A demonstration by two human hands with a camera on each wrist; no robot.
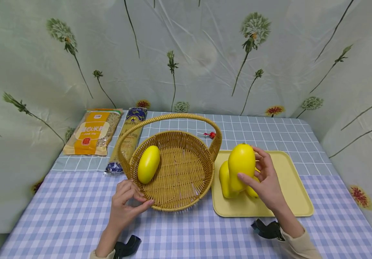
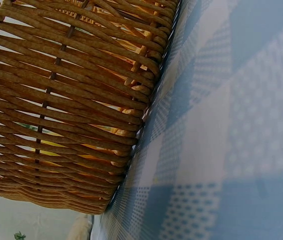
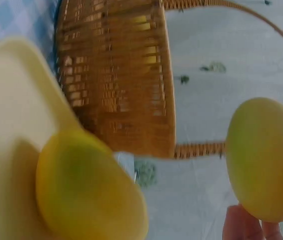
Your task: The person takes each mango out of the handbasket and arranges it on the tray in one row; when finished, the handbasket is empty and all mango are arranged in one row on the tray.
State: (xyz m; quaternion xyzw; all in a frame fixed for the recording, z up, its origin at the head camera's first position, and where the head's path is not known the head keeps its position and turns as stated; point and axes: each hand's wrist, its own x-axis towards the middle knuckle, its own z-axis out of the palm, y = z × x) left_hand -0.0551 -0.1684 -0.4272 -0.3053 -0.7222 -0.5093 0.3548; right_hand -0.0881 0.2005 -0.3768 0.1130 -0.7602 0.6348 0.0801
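Observation:
My left hand grips the front left rim of a round wicker basket with a tall arched handle. Inside the basket, against its left wall, lies one yellow mango. My right hand holds another yellow mango between thumb and fingers, raised above a pale yellow tray. More yellow mangoes lie on the tray under it, partly hidden by the held one and the hand. In the right wrist view, the held mango is apart from the mango on the tray.
Behind the basket's left side lie an orange-labelled grain bag and a long blue-ended pasta packet. A small red wrapped candy sits near the basket handle. A flowered curtain hangs behind the checked tablecloth.

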